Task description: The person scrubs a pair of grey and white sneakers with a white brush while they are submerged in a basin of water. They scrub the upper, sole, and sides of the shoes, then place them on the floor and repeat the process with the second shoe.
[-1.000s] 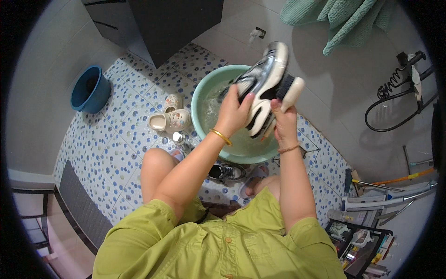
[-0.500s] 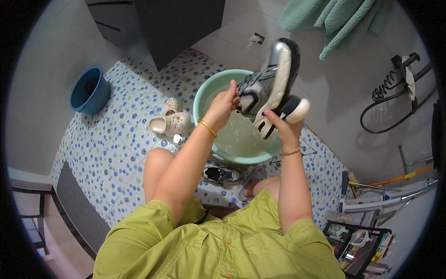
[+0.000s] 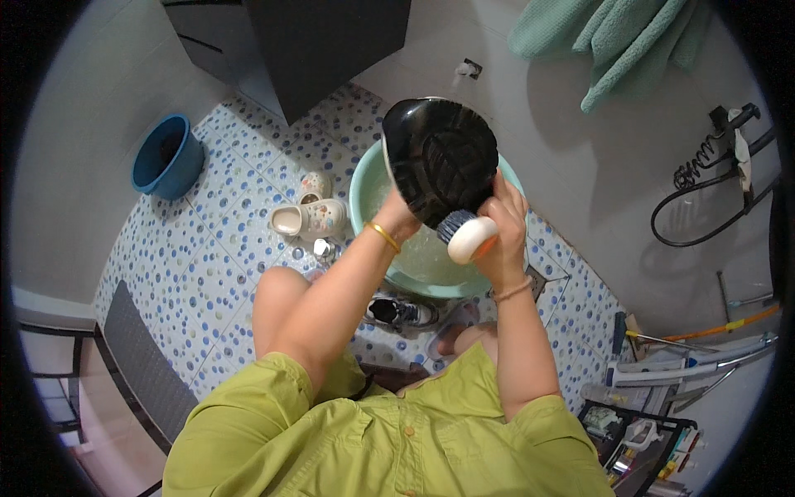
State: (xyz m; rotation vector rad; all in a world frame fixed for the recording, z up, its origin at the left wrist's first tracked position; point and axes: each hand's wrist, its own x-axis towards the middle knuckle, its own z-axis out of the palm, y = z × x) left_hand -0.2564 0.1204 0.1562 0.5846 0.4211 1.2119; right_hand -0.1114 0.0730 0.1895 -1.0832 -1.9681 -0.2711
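Observation:
A sneaker is held over a pale green basin of cloudy water, its wet black sole turned up toward me. My left hand grips it from behind at its left side, the fingers hidden by the shoe. In my right hand is a scrub brush with a rounded white back. Its dark blue bristles sit against the near end of the sole, and the fingertips of that hand reach the sole's right edge. A second sneaker stands on the floor between basin and stool.
Beige clogs and a small white-capped item are left of the basin. Farther left stands a blue bucket. A dark cabinet is at the back, green towels hang upper right, and a black rack of bottles is lower right.
The sneaker has turned from side-on to sole toward me and come lower over the basin. The brush, still in my right hand, has moved down and left to the sole.

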